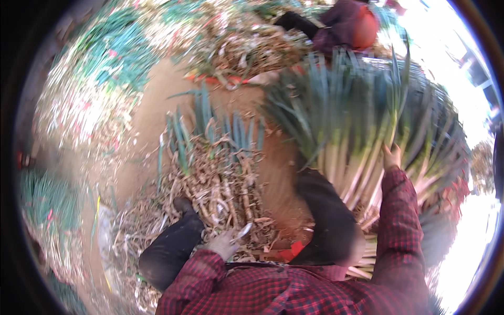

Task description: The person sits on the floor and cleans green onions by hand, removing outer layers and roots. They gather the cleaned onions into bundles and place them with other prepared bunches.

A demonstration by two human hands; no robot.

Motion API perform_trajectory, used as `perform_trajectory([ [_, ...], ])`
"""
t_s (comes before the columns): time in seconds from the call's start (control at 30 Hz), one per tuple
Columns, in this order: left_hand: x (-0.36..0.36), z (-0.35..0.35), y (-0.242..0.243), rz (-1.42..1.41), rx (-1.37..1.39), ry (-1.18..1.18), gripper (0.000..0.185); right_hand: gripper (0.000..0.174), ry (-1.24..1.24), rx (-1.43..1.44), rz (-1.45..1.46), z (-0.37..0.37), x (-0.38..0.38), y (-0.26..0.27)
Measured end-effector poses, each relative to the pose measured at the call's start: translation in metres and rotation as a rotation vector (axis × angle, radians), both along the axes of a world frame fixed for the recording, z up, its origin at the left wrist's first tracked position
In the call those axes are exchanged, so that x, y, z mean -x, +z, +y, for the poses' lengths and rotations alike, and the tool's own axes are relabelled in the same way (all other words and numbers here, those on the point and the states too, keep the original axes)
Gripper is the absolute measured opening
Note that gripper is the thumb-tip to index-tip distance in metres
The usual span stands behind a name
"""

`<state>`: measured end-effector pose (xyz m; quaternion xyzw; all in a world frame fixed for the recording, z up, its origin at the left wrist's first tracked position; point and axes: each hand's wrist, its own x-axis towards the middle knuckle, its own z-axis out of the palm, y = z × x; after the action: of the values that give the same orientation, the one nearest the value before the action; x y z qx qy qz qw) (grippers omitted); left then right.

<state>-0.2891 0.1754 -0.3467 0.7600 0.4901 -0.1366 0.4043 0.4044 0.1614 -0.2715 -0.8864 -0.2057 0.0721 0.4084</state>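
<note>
At the right, my right hand [391, 158] is closed around the pale stalk of a large green onion [395, 118], whose leaves point away from me. Under and beside that arm lies a thick row of similar green onions [354, 157], white ends towards me. My left hand [222, 245] is low between my knees, over a heap of dry husks and trimmed leaves [220, 197]. A short pale blade-like piece [243, 231] juts out by its fingers; blur hides whether the hand grips it.
Bundled green onions [114, 51] cover the ground at upper left, and more [49, 201] lie at far left. Another person [346, 27] with an orange head covering bends over at the top. Bare brown soil [153, 98] shows between the piles. A red scrap [293, 250] lies near my right leg.
</note>
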Motion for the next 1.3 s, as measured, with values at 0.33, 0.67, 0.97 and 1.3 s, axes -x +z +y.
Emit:
perform_trajectory([
  [0.33, -0.034, 0.107, -0.196, -0.047, 0.290, 0.604, 0.059, 0.040, 0.433, -0.208, 0.442, 0.018, 0.241, 0.026],
  [0.67, -0.079, 0.136, -0.224, -0.326, 0.434, 1.119, 0.038, 0.018, 0.886, 0.115, 0.027, 0.059, 0.287, 0.039],
  [0.97, -0.029, 0.098, 0.011, -0.695, 0.626, 1.147, 0.044, 0.015, 0.721, -0.085, 0.206, 0.031, 0.275, 0.016],
  [1.3, 0.031, -0.021, 0.174, -0.707, 0.255, 0.386, 0.064, 0.035, 0.998, -0.397, 1.048, 0.029, 0.394, 0.088],
])
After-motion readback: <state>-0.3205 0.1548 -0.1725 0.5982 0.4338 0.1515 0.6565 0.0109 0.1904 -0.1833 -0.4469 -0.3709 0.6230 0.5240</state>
